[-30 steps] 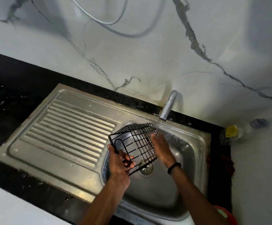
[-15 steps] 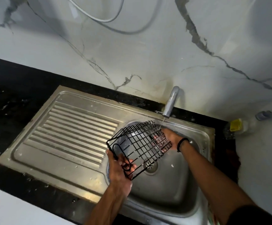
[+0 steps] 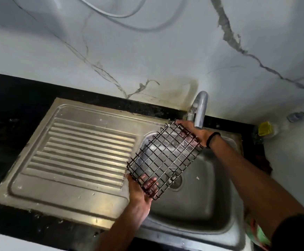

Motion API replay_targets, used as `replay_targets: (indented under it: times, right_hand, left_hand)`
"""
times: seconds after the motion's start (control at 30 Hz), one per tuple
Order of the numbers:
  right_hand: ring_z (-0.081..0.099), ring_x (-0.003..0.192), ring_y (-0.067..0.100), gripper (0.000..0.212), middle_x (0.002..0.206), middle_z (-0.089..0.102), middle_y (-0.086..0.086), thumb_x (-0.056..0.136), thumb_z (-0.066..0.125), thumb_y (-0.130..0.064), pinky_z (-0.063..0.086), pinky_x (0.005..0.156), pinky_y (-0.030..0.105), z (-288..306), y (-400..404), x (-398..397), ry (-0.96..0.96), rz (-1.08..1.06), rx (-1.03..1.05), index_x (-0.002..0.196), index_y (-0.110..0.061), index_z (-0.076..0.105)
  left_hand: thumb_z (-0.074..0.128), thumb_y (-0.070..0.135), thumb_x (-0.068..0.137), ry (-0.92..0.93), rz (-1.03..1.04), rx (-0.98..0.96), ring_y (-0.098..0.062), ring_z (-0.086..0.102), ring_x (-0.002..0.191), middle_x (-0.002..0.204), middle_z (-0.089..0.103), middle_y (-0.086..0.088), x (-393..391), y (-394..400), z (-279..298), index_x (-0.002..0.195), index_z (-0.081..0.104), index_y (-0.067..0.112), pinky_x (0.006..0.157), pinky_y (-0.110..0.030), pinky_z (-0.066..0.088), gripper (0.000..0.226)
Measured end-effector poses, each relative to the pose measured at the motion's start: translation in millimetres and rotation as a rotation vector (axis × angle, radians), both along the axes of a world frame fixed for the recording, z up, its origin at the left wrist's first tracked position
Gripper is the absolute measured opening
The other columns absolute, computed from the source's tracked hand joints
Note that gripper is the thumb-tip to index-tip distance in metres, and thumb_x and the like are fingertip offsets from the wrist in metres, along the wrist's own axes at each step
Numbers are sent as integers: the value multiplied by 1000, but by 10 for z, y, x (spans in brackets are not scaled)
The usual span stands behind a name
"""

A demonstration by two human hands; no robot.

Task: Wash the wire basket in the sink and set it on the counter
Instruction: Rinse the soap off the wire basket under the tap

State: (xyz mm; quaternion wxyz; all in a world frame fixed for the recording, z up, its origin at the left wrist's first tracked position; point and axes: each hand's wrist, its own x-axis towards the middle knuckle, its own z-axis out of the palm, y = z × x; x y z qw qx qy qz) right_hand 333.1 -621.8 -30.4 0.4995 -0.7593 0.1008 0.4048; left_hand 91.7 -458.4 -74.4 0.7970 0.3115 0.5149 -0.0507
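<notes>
The black wire basket (image 3: 165,158) is held tilted over the steel sink bowl (image 3: 202,205), its grid bottom facing me. My left hand (image 3: 140,191) grips its near lower end, fingers showing through the mesh. My right hand (image 3: 194,133) holds the far upper end, just under the tap spout (image 3: 200,109). A black band sits on my right wrist. I cannot tell whether water runs from the tap.
The ribbed steel drainboard (image 3: 78,154) lies left of the bowl, set in a black counter (image 3: 11,109). A marble-patterned wall rises behind. A yellow-capped bottle (image 3: 264,128) stands in the right corner. A coloured cloth (image 3: 256,230) shows at the lower right.
The basket has been turned and raised, so its flat grid now faces me. My right hand moved up to the far end by the spout. My left hand kept its hold.
</notes>
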Motion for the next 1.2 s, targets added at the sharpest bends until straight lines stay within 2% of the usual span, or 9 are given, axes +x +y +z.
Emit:
replay_targets:
  times: [0.07, 0.17, 0.23, 0.33, 0.43, 0.53, 0.67, 0.87, 1.2]
  right_hand:
    - [55, 81, 16, 93, 107, 60, 6, 62, 73, -82, 49, 53, 24, -12, -38, 25, 8, -30, 6, 130, -21, 58]
    - [47, 51, 9, 31, 69, 56, -2, 99, 58, -51, 38, 40, 20, -38, -240, 22, 68, -76, 59, 95, -20, 60]
    - [41, 39, 9, 39, 59, 51, -3, 100, 54, -51, 33, 37, 20, -57, -425, -17, 156, -60, 126, 79, -19, 57]
    - [46, 47, 10, 44, 66, 58, -4, 95, 55, -61, 38, 46, 22, -57, -691, -77, 251, -66, 170, 77, -22, 64]
    - [55, 56, 11, 43, 77, 64, -2, 102, 46, -54, 42, 54, 24, -133, -810, -103, 254, -121, 223, 90, -17, 63]
    - [51, 63, 14, 46, 80, 61, -2, 99, 42, -64, 31, 58, 29, -156, -725, -99, 230, -106, 275, 86, -26, 63]
    - [56, 64, 15, 56, 80, 71, 2, 98, 44, -67, 36, 56, 28, -166, -475, -53, 85, -194, 177, 102, -19, 71]
    - [59, 58, 16, 47, 82, 74, 6, 96, 55, -61, 38, 41, 18, -129, -352, -47, 8, -250, 167, 98, -17, 71]
    - [56, 47, 10, 19, 74, 71, 1, 93, 65, -35, 36, 45, 21, -125, -474, -169, -33, -362, 148, 87, -18, 72]
  left_hand:
    - [18, 79, 98, -52, 32, 6, -24, 59, 53, 70, 69, -11, 104, -13, -101, 101, 60, 20, 55, -30, 32, 72]
    - [25, 90, 87, -104, 24, 47, -23, 56, 62, 84, 67, -8, 168, -18, -196, 130, 67, 20, 58, -31, 38, 92]
    - [39, 90, 84, -158, 7, 120, -23, 55, 69, 86, 63, -7, 222, 9, -234, 116, 73, 18, 62, -35, 44, 85]
    - [51, 93, 76, -164, -112, 190, -25, 60, 76, 95, 66, -9, 345, -10, -292, 114, 73, 21, 65, -37, 49, 83]
    - [53, 93, 76, -136, -248, 251, -45, 66, 112, 124, 69, -20, 454, -11, -309, 138, 63, 30, 92, -62, 53, 89]
    - [49, 89, 83, -176, -246, 328, -28, 70, 95, 113, 72, -10, 567, 33, -241, 137, 64, 31, 84, -46, 57, 80]
    - [44, 98, 75, -185, -298, 348, -27, 56, 137, 146, 61, 4, 657, 147, -313, 143, 55, 47, 113, -61, 39, 86]
    - [50, 97, 72, -154, -252, 365, -23, 67, 107, 127, 69, -2, 631, 218, -317, 136, 65, 35, 91, -46, 54, 90]
    - [40, 74, 97, -163, -288, 380, -27, 64, 107, 129, 68, -13, 493, 68, -259, 137, 61, 31, 79, -37, 54, 63]
